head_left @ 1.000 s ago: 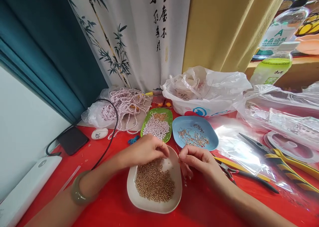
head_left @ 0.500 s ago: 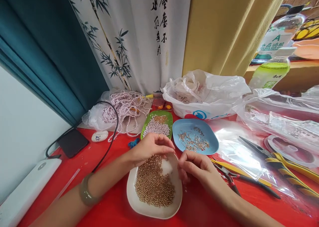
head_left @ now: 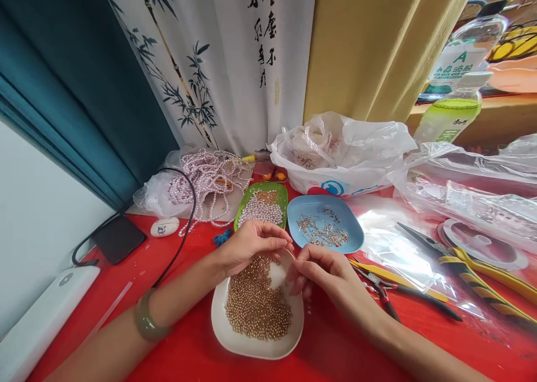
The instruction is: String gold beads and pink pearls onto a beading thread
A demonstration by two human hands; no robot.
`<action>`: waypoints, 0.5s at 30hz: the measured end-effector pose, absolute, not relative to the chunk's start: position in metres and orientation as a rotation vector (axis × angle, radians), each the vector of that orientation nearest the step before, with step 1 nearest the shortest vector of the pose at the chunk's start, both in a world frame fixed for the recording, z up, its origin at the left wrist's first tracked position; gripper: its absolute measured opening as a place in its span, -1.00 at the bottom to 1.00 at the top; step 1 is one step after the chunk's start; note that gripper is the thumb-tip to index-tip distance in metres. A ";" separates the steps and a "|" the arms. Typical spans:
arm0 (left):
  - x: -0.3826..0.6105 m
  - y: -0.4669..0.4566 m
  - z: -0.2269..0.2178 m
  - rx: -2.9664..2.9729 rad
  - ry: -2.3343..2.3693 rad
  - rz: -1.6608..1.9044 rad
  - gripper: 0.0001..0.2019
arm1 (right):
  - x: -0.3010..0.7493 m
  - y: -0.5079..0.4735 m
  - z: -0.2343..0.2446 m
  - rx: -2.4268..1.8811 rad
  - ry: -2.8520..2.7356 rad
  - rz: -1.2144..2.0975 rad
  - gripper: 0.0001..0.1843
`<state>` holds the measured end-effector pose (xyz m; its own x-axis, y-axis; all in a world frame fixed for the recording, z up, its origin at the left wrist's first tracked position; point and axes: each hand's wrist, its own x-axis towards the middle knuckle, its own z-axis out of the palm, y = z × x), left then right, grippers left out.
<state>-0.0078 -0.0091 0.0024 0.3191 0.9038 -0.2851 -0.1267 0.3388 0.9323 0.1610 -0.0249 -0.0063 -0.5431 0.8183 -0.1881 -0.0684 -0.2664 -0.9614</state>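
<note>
My left hand (head_left: 255,246) is closed in a pinch over the upper part of a white dish (head_left: 257,349) that holds many small gold beads (head_left: 258,306). Close by on the right, my right hand (head_left: 321,270) pinches too, its fingertips almost meeting the left ones above the dish's right rim. What the fingers grip is too small to make out. A few tiny pale specks show just below the right fingers. Behind the hands are a green tray (head_left: 283,196) with pale pink and gold beads and a blue tray (head_left: 354,225) with small metal pieces.
Strands of pink beads (head_left: 201,178) lie at back left near a black cable (head_left: 178,259) and a phone (head_left: 118,239). A white plastic bag (head_left: 356,175) stands behind the trays. Black-handled pliers (head_left: 423,301) and larger yellow-handled pliers (head_left: 482,284) lie on the right.
My right hand has come slightly closer to my left, so the fingertips are nearer each other. The whole view has shifted a little; the dish and trays keep their places.
</note>
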 end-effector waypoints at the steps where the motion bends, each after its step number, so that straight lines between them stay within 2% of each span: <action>1: -0.008 -0.009 0.002 0.983 1.000 0.844 -0.92 | 0.161 -0.025 -0.006 -0.956 -1.370 1.865 -0.79; 15: -0.005 -0.010 0.005 1.005 1.024 0.838 -0.91 | 0.159 -0.024 -0.007 -0.941 -1.393 1.859 -0.79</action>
